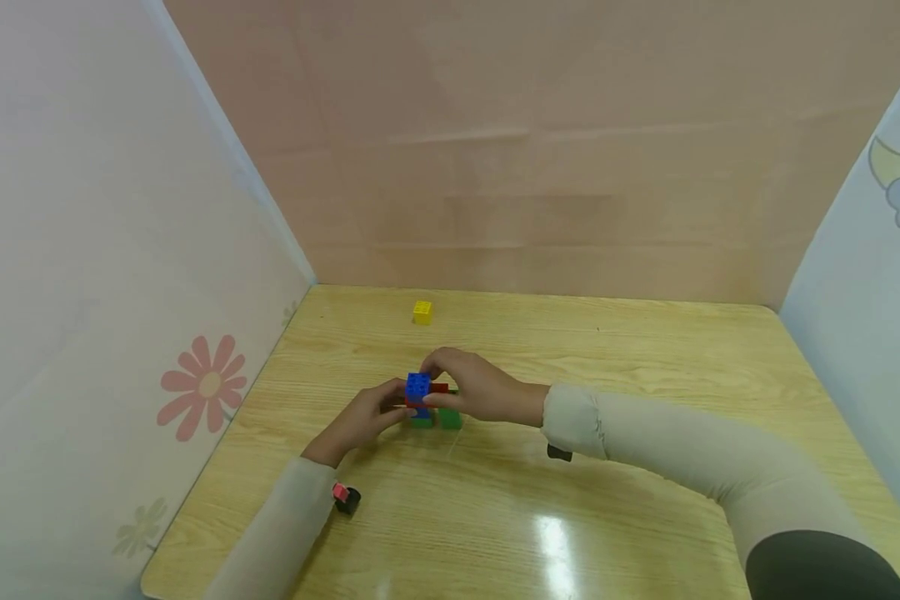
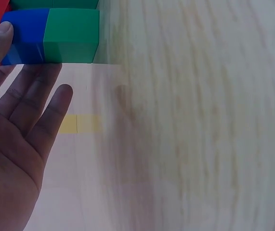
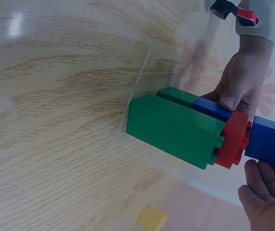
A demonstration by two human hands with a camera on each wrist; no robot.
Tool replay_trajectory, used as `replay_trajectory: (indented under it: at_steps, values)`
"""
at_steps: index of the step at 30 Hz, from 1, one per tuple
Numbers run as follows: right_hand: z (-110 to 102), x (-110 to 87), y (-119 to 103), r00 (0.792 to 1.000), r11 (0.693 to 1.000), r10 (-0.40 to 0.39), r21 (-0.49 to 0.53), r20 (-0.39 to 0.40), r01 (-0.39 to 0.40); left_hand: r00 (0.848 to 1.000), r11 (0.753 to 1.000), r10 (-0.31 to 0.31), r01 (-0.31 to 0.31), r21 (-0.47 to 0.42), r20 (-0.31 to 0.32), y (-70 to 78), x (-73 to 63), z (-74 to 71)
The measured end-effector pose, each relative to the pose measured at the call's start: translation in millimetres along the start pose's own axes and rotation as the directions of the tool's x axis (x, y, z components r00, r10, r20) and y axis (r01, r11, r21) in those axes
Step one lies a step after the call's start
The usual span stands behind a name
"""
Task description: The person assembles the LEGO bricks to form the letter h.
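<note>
A small block structure stands on the table: two green columns [image 3: 171,125], a lower blue brick [image 3: 212,109] on one of them, and a red brick [image 3: 233,139] across the top. My left hand [image 1: 362,421] holds the lower blue brick, thumb [image 2: 2,29] on one side and fingers behind. Between the thumb and fingers of my right hand [image 1: 480,387] is another blue brick [image 3: 264,140], studs facing up. It sits at one end of the red brick, whose studs still show beside it; whether the two are pressed together I cannot tell.
A yellow brick [image 1: 422,313] lies farther back on the wooden table [image 1: 645,358], beyond the structure. A patterned wall [image 1: 120,250] borders the left side, and a plain pinkish wall [image 1: 532,150] rises behind the table.
</note>
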State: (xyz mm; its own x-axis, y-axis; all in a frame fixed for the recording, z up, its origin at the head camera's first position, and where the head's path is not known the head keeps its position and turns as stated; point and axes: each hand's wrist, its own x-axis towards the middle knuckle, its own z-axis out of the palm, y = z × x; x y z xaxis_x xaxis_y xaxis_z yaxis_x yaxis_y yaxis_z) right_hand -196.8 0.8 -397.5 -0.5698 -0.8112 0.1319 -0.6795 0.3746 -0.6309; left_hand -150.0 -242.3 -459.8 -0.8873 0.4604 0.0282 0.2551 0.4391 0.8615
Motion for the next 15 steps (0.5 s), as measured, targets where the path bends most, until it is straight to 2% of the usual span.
replay_trajectory:
  at_steps: [4,15]
  values:
    - [0.9,1.6,1.0,1.0,1.0,0.008,-0.024,-0.003,-0.008,1.0,1.0,0.021,-0.021,-0.015,0.01,-0.5,-0.2,-0.4]
    - [2.9,6.6,0.1,1.0,1.0,-0.008,-0.03,0.001,0.008,1.0,1.0,0.0,0.001,-0.025,0.031,0.0,-0.8,-2.4]
